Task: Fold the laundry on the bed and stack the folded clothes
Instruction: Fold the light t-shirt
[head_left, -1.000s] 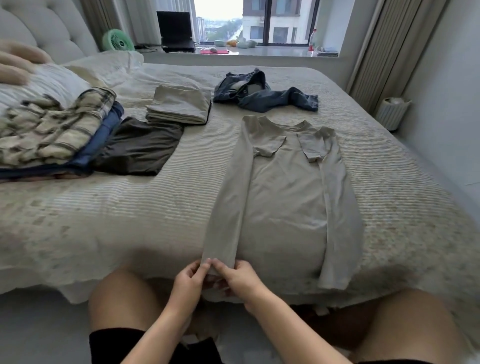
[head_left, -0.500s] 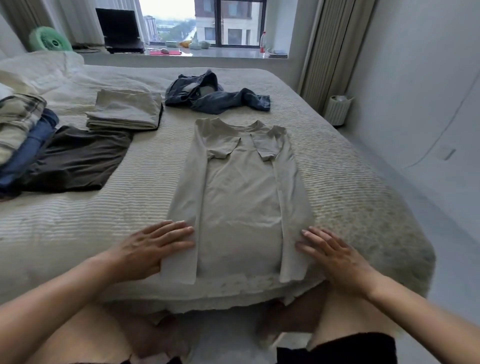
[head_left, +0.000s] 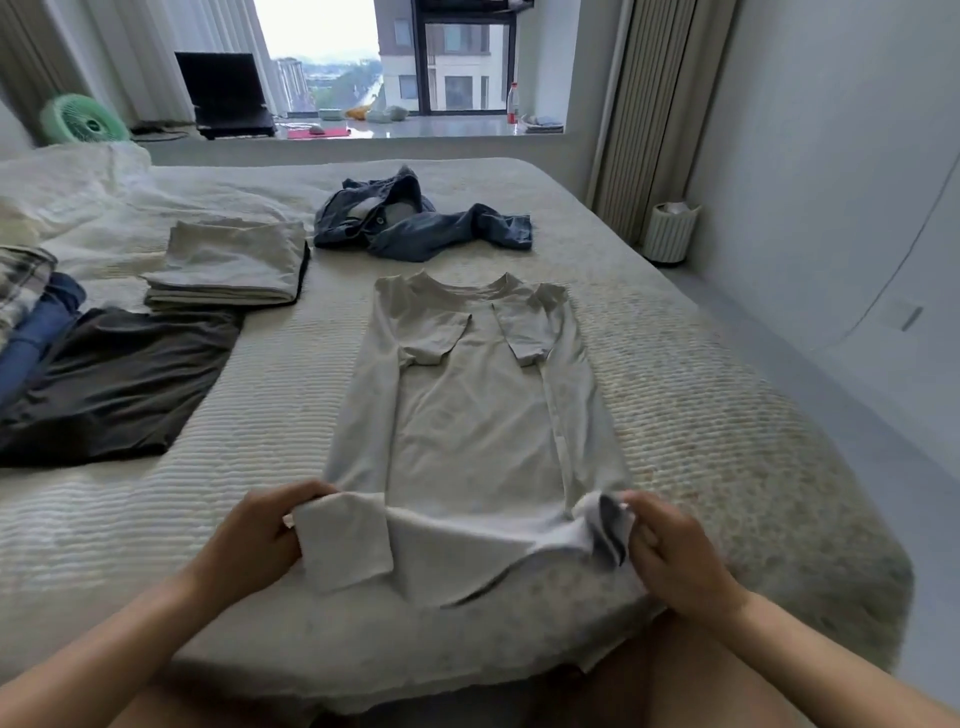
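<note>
While both hands work at the near edge of the bed, one pale beige long-sleeved shirt lies flat along its middle, neck toward the window, its two sleeves folded inward. The left hand has its fingers curled around the hem's left corner, lifted and turned over; the right hand pinches the bunched right corner, fingers closed on the cloth. Beyond the shirt's collar sits one crumpled blue denim garment, unfolded. To the left rests one stack of folded beige clothes, and just in front of it one dark brown garment spread flat. At the far left edge a second pile shows two visible pieces, a plaid one over a blue one; how many more it holds cannot be told. One green fan and one dark laptop stand on the windowsill, and one ribbed white bin stands on the floor to the right of the bed.
</note>
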